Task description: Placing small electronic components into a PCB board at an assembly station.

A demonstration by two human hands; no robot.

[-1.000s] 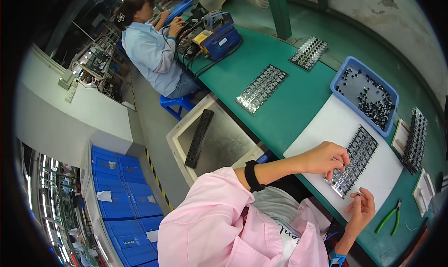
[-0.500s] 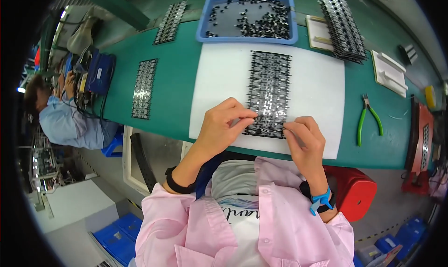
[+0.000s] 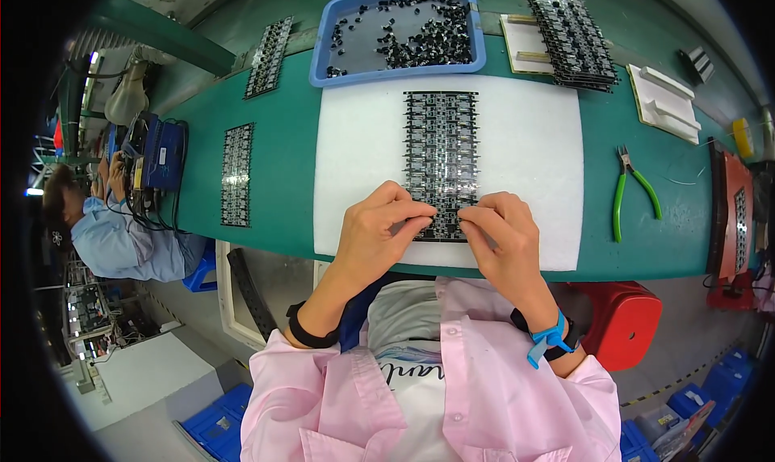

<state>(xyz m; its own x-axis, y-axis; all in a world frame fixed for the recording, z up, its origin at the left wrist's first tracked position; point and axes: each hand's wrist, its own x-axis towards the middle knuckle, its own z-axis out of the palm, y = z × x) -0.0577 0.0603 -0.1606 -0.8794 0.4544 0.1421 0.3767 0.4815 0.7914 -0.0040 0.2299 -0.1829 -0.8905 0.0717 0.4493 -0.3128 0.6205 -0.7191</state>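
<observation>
A long dark circuit board panel (image 3: 441, 151) with rows of small parts lies lengthwise on a white foam sheet (image 3: 533, 163). Over the panel's near end, my left hand (image 3: 381, 229) comes in from the left with thumb and forefinger pinched together. From the other side my right hand (image 3: 507, 237) is pinched too, its fingertips over the same end and a small gap from the left ones. Whatever sits between the fingertips of either hand is too small or hidden to make out.
A blue tray (image 3: 318, 58) of small black parts stands beyond the foam. Stacked panels (image 3: 569, 34) are at the far right, near a white fixture (image 3: 666, 107) and green-handled cutters (image 3: 620, 195). More panels (image 3: 237, 175) lie left. A person (image 3: 121, 236) sits at the far left.
My right hand has moved left, from the panel's right edge to over its near end, closer to my left hand. The whole view has shifted slightly.
</observation>
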